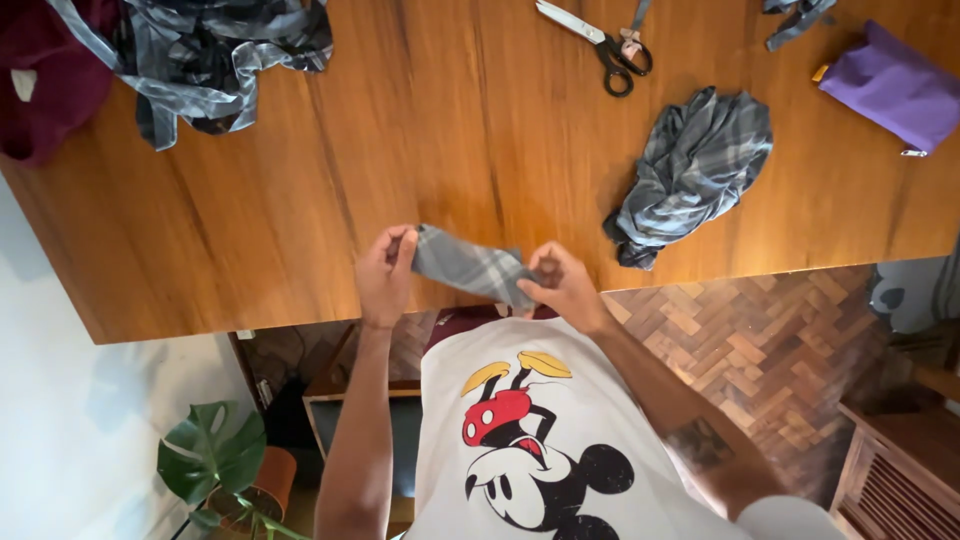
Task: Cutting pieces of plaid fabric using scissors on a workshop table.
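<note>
A small piece of grey plaid cloth is stretched between my two hands at the near edge of the wooden table. My left hand pinches its left end. My right hand pinches its right end, fingers closed on the fabric. Both hands hover at the table's edge, close to my white printed shirt.
A crumpled grey plaid cloth lies to the right. Black-handled scissors rest at the far side. A heap of plaid strips and a dark red fabric sit far left, and a purple pouch sits far right. Below the table are parquet floor and a potted plant.
</note>
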